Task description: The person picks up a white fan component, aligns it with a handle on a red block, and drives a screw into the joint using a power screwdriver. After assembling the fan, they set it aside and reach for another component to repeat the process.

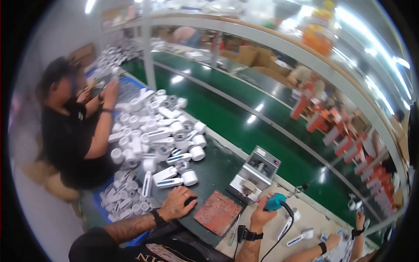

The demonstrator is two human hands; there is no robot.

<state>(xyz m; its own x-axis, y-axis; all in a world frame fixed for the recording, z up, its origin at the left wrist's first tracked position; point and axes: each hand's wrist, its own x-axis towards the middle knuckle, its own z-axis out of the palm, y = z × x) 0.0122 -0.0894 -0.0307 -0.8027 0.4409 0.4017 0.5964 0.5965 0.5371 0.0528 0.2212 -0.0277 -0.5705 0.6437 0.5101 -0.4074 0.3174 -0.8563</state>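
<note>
My left hand (175, 203) lies on the dark green work surface, beside the white parts and left of a worn red mat (217, 212). Its fingers curl round a small black shape (190, 201) that I cannot make out. My right hand (260, 217) is closed around a teal corded tool, which looks like an electric screwdriver (276, 202). A black cable runs down from it. Just beyond, a grey box-shaped machine (254, 174) with a small red display stands on the bench. White plastic parts (169, 183) with long flat handles lie in front of my left hand.
A large heap of white parts (152, 126) covers the left bench, above a blue bin (114, 214) of smaller ones. A green conveyor (227, 113) runs behind. A co-worker (74, 126) sits left; another's hand (331, 241) works right. A slim screwdriver (234, 233) lies near the mat.
</note>
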